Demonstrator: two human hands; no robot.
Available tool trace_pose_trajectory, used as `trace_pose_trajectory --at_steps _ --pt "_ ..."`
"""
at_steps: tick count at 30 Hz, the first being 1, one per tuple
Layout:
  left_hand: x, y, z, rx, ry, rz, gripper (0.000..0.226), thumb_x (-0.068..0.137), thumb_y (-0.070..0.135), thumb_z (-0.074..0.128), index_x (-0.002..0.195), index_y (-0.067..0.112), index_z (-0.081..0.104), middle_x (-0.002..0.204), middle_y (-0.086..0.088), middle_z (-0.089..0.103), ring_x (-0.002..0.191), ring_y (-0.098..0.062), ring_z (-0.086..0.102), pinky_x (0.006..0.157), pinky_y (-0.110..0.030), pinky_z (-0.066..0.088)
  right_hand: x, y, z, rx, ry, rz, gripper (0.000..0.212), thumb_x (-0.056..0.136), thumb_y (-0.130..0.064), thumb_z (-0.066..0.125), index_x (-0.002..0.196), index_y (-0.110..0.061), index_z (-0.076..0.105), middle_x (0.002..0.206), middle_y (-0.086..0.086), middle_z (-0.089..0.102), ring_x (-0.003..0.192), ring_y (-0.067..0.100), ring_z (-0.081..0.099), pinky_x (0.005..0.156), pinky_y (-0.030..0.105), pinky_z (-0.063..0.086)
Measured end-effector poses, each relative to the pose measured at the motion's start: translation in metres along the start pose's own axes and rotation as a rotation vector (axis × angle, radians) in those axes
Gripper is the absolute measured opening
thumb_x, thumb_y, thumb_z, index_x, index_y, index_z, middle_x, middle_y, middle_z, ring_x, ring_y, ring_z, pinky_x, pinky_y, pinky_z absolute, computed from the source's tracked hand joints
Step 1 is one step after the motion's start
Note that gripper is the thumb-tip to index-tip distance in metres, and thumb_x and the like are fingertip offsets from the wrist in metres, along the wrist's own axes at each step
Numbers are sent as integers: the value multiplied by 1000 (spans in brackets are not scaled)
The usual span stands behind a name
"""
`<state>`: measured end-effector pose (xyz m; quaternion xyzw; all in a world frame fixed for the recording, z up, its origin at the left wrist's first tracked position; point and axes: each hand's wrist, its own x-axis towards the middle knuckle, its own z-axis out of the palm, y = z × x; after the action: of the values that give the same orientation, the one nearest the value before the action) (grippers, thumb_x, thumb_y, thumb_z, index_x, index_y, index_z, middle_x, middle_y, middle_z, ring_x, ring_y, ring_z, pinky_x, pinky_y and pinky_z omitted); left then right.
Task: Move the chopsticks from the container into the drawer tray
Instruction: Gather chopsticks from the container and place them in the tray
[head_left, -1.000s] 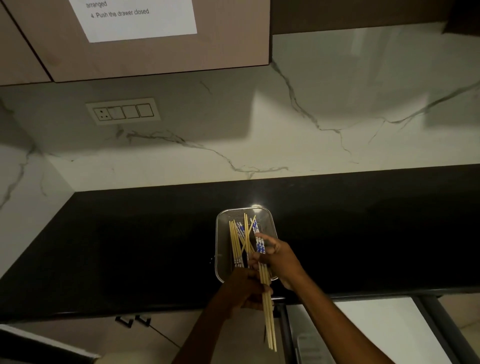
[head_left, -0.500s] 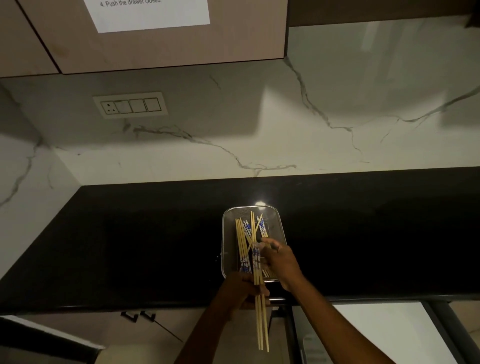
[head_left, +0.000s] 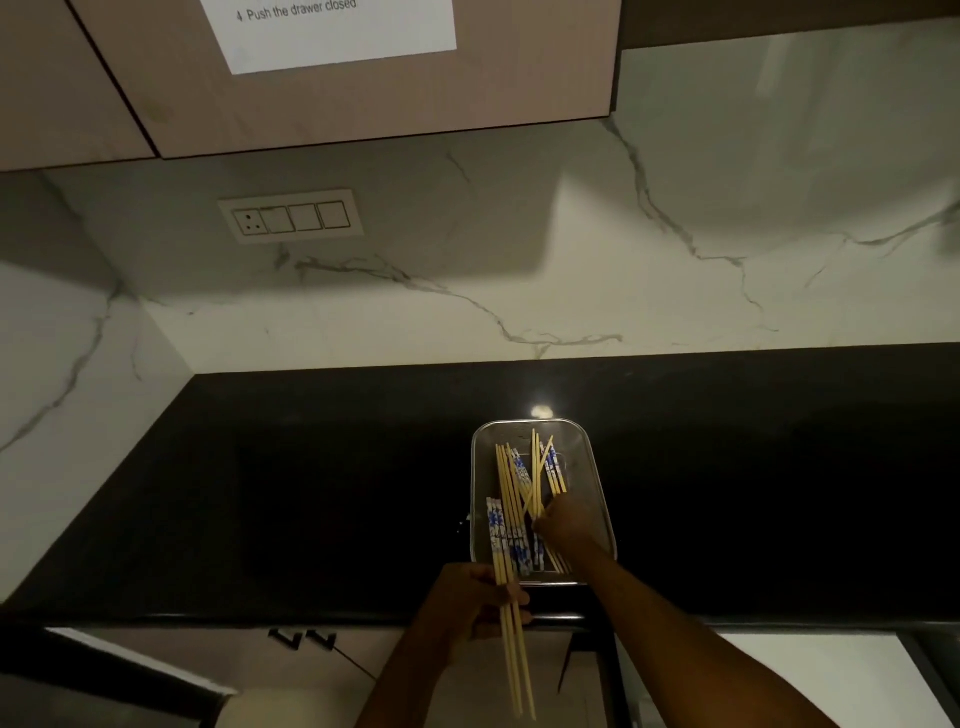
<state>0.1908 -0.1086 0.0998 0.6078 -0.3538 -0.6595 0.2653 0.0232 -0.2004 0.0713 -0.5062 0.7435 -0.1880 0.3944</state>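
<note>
Since half a second ago, my right hand (head_left: 563, 526) has let go of the sticks it was passing and gone back into the container (head_left: 530, 422). My left hand (head_left: 467, 608) now holds the bundle (head_left: 514, 665) alone. The view has shifted a bit; the container hasn't moved on the table.

Left hand is curled round the bundle, just off the table's front edge. The patterned blue-white ends point up over the container's near left corner, and the plain tips hang down past the edge. Right hand's fingertips are among the loose chopsticks (head_left: 506, 478) inside the container. It's too blurred to tell whether they pinch any or only touch.

The table (head_left: 311, 493) is dark and glossy, with a light glint just behind the container. There's a white marble wall (head_left: 519, 291) with grey veins behind it and on the left side. On the wall is a switch panel (head_left: 291, 218). Above is a beige cabinet (head_left: 395, 104) with a printed sheet (head_left: 337, 31) on it, reading "Push the drawer closed".

The container is clear and rectangular, near the table's front edge. Inside are yellow chopsticks, some with blue-white ends, lying lengthwise, a few of them crossed.
</note>
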Motion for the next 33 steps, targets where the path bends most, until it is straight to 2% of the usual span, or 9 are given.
trace_pose_trajectory --at_steps 4,12,14,16,17,19,22,26,33 --pt "-3 2 3 4 2 -14 13 92 2 68 105 0 71 90 -11 81 83 -27 80 63 -27 62 1 0 1 51 33 21 14 95 -10 63 105 -1 68 104 15 73 94 21 72 89 32 59" --pt "-9 10 3 7 -3 -8 13 91 4 69 104 0 71 91 -11 81 83 -28 80 66 -30 62 1 1 -6 49 93 90 14 96 -14 63 104 -3 68 98 10 70 96 22 72 82 28 58" --pt "-10 10 0 -14 -3 -1 15 92 3 68 106 -1 70 93 -14 81 84 -29 80 66 -30 63 -3 3 -9 215 146 128 14 95 -11 63 99 2 69 87 12 70 76 22 72 65 27 60" --pt "-11 9 -3 -42 -6 5 16 93 2 67 108 -2 69 94 -15 81 85 -30 80 66 -30 63 -14 6 -15 499 155 119 15 95 -3 59 94 6 71 73 12 69 55 18 66 47 21 52" --pt "-11 9 -5 -49 -11 10 15 93 2 66 108 -1 69 94 -15 81 85 -30 80 67 -30 63 -21 7 -20 628 116 100 17 96 -1 56 93 4 72 74 14 71 55 18 68 48 21 53" --pt "-11 8 -5 -53 -32 14 15 93 2 66 107 0 70 95 -15 81 87 -30 80 70 -32 63 -36 9 -30 838 -1 33 21 97 -2 51 98 -1 72 85 20 76 72 28 76 61 26 60" --pt "-8 9 -1 -56 -85 14 15 92 2 66 107 0 71 99 -16 80 91 -33 79 75 -35 64 -57 15 -43 989 -161 -98 31 100 -12 43 108 -1 71 99 24 76 93 37 75 77 35 61" --pt "-6 10 15 -25 -149 20 20 90 5 71 109 3 73 103 -17 79 96 -36 77 91 -49 61 -80 25 -48 860 -149 -206 20 97 -17 60 104 -7 76 99 17 78 93 32 76 79 36 62" --pt "-10 11 32 51 -217 67 21 89 9 71 110 8 72 104 -14 80 96 -34 78 87 -45 63 -98 30 -59 677 -151 -260 15 88 -5 70 102 -10 70 100 14 76 95 27 76 85 43 63"
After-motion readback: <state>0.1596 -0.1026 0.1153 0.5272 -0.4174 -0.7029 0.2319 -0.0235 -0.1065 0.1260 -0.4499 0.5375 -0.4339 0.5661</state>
